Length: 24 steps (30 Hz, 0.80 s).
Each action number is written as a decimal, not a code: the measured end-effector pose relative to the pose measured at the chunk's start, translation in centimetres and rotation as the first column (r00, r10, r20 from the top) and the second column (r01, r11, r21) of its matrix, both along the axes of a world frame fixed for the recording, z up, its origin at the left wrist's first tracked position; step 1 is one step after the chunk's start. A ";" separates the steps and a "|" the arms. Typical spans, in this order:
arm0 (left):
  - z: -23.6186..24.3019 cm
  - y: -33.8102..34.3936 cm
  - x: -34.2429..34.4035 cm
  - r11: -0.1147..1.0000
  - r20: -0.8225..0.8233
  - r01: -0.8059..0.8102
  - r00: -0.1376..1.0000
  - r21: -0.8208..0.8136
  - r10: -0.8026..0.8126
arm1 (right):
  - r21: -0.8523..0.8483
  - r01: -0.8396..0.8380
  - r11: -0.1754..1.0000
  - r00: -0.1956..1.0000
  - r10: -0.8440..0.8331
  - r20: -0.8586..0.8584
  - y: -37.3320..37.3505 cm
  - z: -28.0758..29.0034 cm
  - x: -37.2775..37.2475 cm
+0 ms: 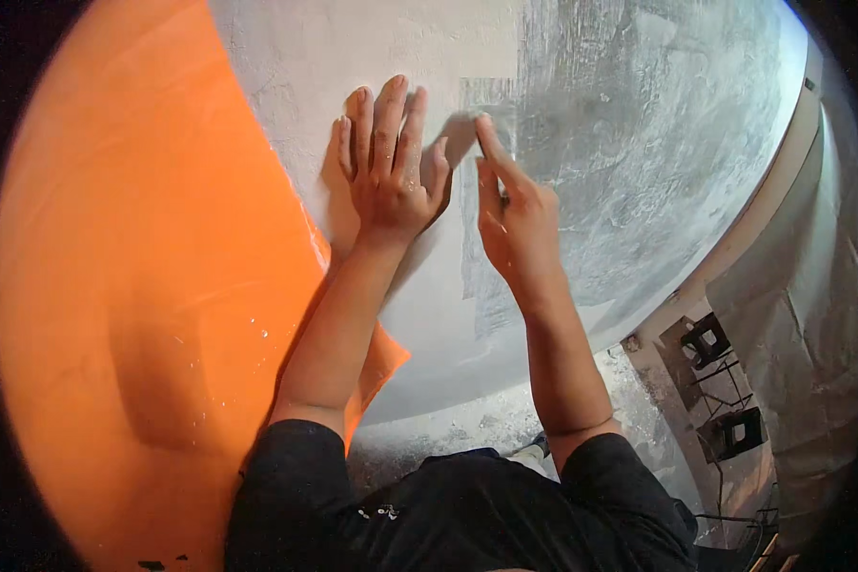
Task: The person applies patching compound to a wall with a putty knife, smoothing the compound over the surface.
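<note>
My left hand point(388, 181) lies palm down on the pale, slightly rough wall surface point(429, 43), its fingers stretched and spread. To its right, my right hand point(517, 210) points its index finger at the wall, with the fingertip at or very near the border where the pale coat meets a streaky grey area point(639, 143). The right thumb stands apart from the index finger; the other fingers are hidden behind the hand. Nothing shows in either hand. A large orange sheet point(133, 191) covers the left side, and its edge runs down beside my left forearm.
The sheet's loose corner point(386, 357) sticks out past my left forearm. Below the wall, the floor point(448, 434) is spotted with white. At the lower right, two dark lamp-like boxes point(737, 434) stand on a thin frame with cables, beside a hanging grey cover point(791, 353).
</note>
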<state>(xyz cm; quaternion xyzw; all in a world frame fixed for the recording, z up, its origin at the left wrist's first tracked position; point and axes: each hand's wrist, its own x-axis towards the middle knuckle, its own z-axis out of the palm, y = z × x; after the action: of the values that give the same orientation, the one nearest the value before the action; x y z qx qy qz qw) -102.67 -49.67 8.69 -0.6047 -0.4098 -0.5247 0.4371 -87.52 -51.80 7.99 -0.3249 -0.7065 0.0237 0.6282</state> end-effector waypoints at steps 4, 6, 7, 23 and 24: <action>1.8 -1.4 0.6 0.985 -0.044 -0.126 0.992 -0.120 0.122 | -0.089 -0.016 0.996 0.970 -0.006 -0.242 -2.3 -3.5 3.8; 2.8 -1.6 1.4 0.969 -0.059 -0.193 0.981 -0.152 0.186 | -0.143 -0.123 0.982 0.931 0.065 -0.358 -3.6 -5.2 5.7; 3.3 -1.3 2.5 0.953 -0.035 -0.245 0.969 -0.178 0.243 | -0.192 -0.220 0.956 0.877 0.108 -0.467 -4.3 -5.8 6.8; -0.2 -1.4 8.2 0.998 -0.083 0.020 0.996 -0.054 -0.024 | -0.414 -0.561 0.717 0.754 0.236 -0.613 -1.8 -12.9 21.0; 2.5 -1.3 7.3 0.982 0.043 -0.180 0.983 0.061 0.178 | -0.417 -0.572 0.706 0.754 0.253 -0.606 -1.4 -12.9 21.4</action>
<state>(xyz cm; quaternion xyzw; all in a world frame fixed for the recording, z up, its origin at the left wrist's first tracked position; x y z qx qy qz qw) -95.34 -50.99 11.17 -0.5410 -0.4534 -0.5077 0.4940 -66.07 -53.20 -4.86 -0.3081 -0.5298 0.4675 0.6371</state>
